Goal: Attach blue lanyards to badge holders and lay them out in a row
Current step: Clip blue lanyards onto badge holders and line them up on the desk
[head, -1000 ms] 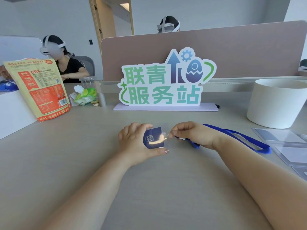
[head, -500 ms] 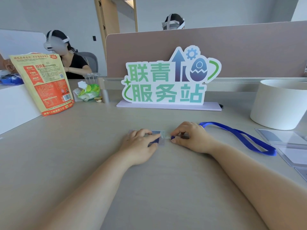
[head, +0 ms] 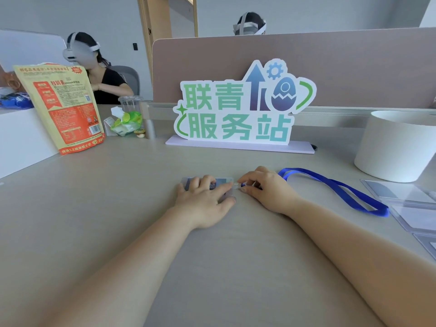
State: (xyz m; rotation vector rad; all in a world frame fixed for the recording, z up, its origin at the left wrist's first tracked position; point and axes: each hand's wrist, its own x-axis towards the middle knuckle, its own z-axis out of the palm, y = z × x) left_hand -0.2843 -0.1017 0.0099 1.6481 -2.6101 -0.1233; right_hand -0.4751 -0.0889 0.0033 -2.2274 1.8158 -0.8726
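The left hand (head: 203, 200) lies flat on the clear plastic badge holder (head: 225, 181), which has a dark card inside. The fingers are stretched out and press it down on the pale beige table (head: 118, 220), near the middle. I judge this is to stop the smooth holder from sliding while the other hand works at its right short edge.

The right hand (head: 267, 191) pinches the end of the flat blue ribbon lanyard (head: 330, 185) between thumb and forefinger, exactly at that edge. The clip is too small to see, so I cannot tell if it is already through the slot. The rest of the lanyard lies on the table to the right in a long loose loop, so it should not pull on the joint.

The far end of the loop comes just beside a pile of spare clear holders (head: 401, 197) at the right border of the table. Behind this pile stands a white round container (head: 396, 147). Behind the hands, well apart, is a cut-out sign with green characters (head: 236, 109). On the left stands an orange printed bag (head: 68, 107). Between the hands and the sign, and also toward the person, there is wide bare table. In my opinion the row has enough room there, if the loop is drawn away from the spare holders.
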